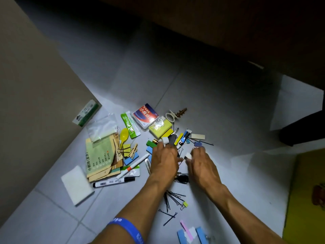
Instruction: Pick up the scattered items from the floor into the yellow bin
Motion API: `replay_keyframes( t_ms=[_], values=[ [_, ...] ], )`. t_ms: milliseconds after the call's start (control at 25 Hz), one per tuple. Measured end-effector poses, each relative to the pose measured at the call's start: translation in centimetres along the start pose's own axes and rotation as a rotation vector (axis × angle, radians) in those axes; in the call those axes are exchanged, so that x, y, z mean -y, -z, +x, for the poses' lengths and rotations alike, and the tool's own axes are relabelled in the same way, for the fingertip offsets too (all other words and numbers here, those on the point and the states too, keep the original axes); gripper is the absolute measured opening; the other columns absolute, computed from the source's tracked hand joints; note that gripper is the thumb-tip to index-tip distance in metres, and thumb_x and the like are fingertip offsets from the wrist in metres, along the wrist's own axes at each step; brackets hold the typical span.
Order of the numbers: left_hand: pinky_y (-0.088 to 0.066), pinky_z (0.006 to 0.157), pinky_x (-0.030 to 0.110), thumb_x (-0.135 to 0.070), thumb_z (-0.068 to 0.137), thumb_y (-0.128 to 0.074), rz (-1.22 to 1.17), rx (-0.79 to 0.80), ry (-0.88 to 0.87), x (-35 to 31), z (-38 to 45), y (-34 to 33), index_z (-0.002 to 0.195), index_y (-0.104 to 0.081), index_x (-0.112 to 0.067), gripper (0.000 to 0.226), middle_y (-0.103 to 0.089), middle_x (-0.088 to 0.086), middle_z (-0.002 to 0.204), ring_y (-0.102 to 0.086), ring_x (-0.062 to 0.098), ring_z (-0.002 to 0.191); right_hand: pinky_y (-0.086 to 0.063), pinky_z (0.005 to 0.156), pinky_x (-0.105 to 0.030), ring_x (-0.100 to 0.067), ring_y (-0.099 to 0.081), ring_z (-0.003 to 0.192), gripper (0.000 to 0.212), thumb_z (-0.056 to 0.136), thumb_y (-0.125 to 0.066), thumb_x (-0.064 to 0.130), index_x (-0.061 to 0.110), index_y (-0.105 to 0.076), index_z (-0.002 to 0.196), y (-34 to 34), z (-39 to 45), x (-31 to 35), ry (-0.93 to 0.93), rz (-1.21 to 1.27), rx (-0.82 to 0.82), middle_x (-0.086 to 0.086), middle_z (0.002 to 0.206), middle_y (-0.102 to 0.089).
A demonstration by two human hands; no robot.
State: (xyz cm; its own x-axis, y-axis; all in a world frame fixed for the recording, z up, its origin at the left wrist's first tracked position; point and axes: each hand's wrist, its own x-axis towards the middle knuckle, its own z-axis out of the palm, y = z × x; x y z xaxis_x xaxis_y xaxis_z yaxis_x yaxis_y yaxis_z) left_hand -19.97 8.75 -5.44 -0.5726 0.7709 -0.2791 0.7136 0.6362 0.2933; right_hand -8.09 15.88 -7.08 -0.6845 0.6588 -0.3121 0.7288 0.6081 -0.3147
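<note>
Small items lie scattered on the grey tiled floor (228, 120). My left hand (164, 161) reaches into the pile, its fingertips gripping a small white block (165, 140) and a dark grey piece (172, 139). Close beside it, my right hand (201, 162) pinches another small white block (188, 155); a blue clip (198, 144) lies just past its fingertips. Black hairpins (173, 198) are strewn under my forearms. The yellow bin (299, 199) shows partly at the right edge.
Left of my hands lie a black marker (114, 182), a white marker (133, 165), a yellow spoon (124, 134), a green booklet (99, 155) and a white pad (77, 184). A red-and-blue box (145, 116) and a yellow box (160, 127) lie beyond. Brown furniture (35, 85) borders the left.
</note>
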Motion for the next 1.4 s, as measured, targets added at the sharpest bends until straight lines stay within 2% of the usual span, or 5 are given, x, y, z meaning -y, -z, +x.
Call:
replay_keyframes(
  t_ms=[240,560,800,1200,1400],
  values=[
    [-0.043,0.085,0.035,-0.031,0.082,-0.073,0.055,0.086,-0.095,-0.2,0.3,-0.3,0.106,-0.062,-0.010,0.034,-0.064,0.010,0.104,-0.050,0.027,0.105,-0.049,0.075,-0.040,-0.030,-0.057,0.094,0.038,0.098,-0.045,0.012,0.016,-0.038,0.135,2.0,4.0,-1.7,-0.036,0.101,-0.164,-0.013,0.120,-0.053],
    [-0.036,0.059,0.024,-0.018,0.093,-0.042,-0.642,-0.067,0.324,0.6,2.1,1.9,0.093,-0.049,-0.018,0.008,-0.054,-0.001,0.090,-0.053,0.016,0.083,-0.039,0.066,-0.029,-0.017,-0.044,0.075,0.026,0.101,-0.044,0.031,0.011,-0.048,0.118,1.0,6.0,-2.6,-0.040,-0.058,-0.107,-0.010,0.109,-0.052],
    [-0.041,0.074,0.034,-0.030,0.093,-0.051,-0.226,-0.015,0.155,-0.2,4.2,0.9,0.116,-0.051,-0.011,0.030,-0.055,0.009,0.108,-0.057,0.026,0.095,-0.045,0.069,-0.032,-0.023,-0.053,0.084,0.028,0.102,-0.042,0.037,0.013,-0.044,0.116,0.0,3.0,-2.1,-0.101,-0.083,-0.030,-0.009,0.107,-0.051],
    [-0.050,0.071,0.031,-0.023,0.090,-0.054,-0.479,-0.035,0.132,0.3,2.8,0.9,0.106,-0.061,-0.015,0.020,-0.068,0.006,0.099,-0.063,0.023,0.089,-0.053,0.051,-0.032,-0.025,-0.062,0.058,0.031,0.075,-0.047,0.000,0.007,-0.059,0.103,3.0,3.6,-0.4,-0.443,1.770,0.223,-0.011,0.071,-0.060],
    [-0.052,0.064,0.032,-0.027,0.096,-0.044,-0.649,-0.124,0.275,3.0,2.4,1.7,0.086,-0.058,-0.019,0.019,-0.066,-0.002,0.081,-0.062,0.014,0.074,-0.047,0.053,-0.029,-0.012,-0.059,0.061,0.015,0.085,-0.067,0.029,0.020,-0.056,0.092,2.8,6.2,0.2,-0.134,0.470,0.005,0.006,0.072,-0.062]
  ],
)
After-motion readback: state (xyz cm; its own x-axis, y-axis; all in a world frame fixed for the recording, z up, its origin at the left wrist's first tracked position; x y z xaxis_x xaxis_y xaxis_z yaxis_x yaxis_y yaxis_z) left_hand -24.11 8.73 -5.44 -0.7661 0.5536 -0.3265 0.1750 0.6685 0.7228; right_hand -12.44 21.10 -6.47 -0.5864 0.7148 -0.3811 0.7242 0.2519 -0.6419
